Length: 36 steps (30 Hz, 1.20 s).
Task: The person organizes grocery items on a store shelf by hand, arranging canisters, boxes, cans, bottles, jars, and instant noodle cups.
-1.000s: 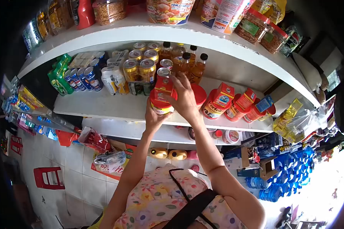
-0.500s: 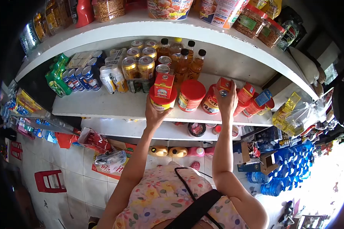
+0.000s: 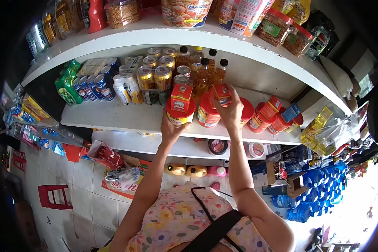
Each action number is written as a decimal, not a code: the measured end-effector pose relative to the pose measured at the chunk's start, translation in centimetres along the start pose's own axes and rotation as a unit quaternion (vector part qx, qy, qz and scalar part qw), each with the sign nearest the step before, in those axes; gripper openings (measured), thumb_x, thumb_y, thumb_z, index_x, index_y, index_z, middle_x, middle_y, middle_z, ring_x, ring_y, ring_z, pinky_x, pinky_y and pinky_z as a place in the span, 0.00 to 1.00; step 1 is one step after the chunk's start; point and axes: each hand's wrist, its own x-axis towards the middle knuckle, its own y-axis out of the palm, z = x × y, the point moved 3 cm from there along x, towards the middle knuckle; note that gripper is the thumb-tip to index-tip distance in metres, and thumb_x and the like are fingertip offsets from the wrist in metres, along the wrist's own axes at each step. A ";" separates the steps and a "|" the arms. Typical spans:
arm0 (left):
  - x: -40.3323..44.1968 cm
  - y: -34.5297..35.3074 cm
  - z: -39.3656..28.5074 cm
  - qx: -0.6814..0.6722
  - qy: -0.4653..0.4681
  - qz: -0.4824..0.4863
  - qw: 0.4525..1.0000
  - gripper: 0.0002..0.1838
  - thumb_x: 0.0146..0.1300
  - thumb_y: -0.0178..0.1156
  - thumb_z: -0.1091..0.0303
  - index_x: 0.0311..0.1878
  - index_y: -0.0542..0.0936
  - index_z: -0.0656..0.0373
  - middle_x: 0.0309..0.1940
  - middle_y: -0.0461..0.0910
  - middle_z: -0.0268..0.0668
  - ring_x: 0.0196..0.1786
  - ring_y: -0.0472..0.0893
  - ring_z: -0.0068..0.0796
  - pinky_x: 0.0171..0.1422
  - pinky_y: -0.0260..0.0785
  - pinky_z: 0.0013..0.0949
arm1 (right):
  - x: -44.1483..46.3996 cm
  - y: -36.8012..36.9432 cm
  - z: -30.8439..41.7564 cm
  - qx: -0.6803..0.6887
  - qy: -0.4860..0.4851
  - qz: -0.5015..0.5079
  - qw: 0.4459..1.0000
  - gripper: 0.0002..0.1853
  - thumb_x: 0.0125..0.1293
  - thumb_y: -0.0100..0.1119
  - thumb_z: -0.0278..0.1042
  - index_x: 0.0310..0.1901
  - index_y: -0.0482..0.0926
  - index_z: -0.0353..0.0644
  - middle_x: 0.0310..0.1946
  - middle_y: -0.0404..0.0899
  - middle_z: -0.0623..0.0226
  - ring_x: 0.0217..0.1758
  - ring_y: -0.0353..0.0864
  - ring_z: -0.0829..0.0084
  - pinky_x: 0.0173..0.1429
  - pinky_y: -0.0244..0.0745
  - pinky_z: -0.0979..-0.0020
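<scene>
My left hand (image 3: 172, 128) is wrapped round a red-lidded tub (image 3: 179, 116) at the shelf's front edge, and a small red box (image 3: 181, 99) stands on that lid. With its fingers closed on another small red box (image 3: 222, 94), my right hand (image 3: 231, 110) is over a second red-lidded tub (image 3: 206, 112). A third red tub (image 3: 247, 110) is partly behind my right hand, its lid bare. Further right, one more tub (image 3: 259, 123) carries a red box (image 3: 271, 106), and a blue box (image 3: 290, 112) rests on the tubs beside it.
Gold-topped cans (image 3: 154, 74) and dark-capped bottles (image 3: 202, 74) stand behind the tubs. Blue cans (image 3: 101, 87) and green bottles (image 3: 67, 86) are at the left. The upper shelf (image 3: 189, 38) overhangs the hands. A red stool (image 3: 54, 196) is on the floor.
My right hand has moved left from the third tub to the second, carrying the red box that was on the third tub. My left hand has stayed on its tub.
</scene>
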 end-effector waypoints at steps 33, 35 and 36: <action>-10.7 11.8 -6.9 0.187 0.073 -0.152 0.968 0.14 0.55 0.64 0.75 0.46 0.77 0.60 0.44 0.76 0.42 0.48 0.77 0.41 0.52 0.71 0.37 | 2.5 -15.9 -13.2 0.058 0.048 0.077 0.994 0.35 0.51 0.72 0.38 0.59 0.69 0.36 0.54 0.75 0.54 0.56 0.75 0.60 0.61 0.70 0.60; -10.0 13.5 -8.1 0.177 0.069 -0.124 0.974 0.13 0.55 0.63 0.75 0.45 0.77 0.60 0.43 0.77 0.41 0.49 0.77 0.42 0.52 0.71 0.38 | 3.0 -14.9 -11.8 0.065 0.000 0.127 0.990 0.37 0.50 0.73 0.38 0.60 0.68 0.35 0.56 0.73 0.54 0.58 0.73 0.60 0.63 0.67 0.60; -9.6 14.2 -9.0 0.162 0.081 -0.126 0.975 0.13 0.56 0.63 0.75 0.45 0.76 0.60 0.43 0.77 0.42 0.48 0.77 0.42 0.51 0.71 0.39 | 3.0 -14.0 -11.6 0.108 -0.029 0.146 0.983 0.37 0.51 0.73 0.37 0.61 0.67 0.36 0.57 0.72 0.53 0.59 0.72 0.60 0.64 0.67 0.61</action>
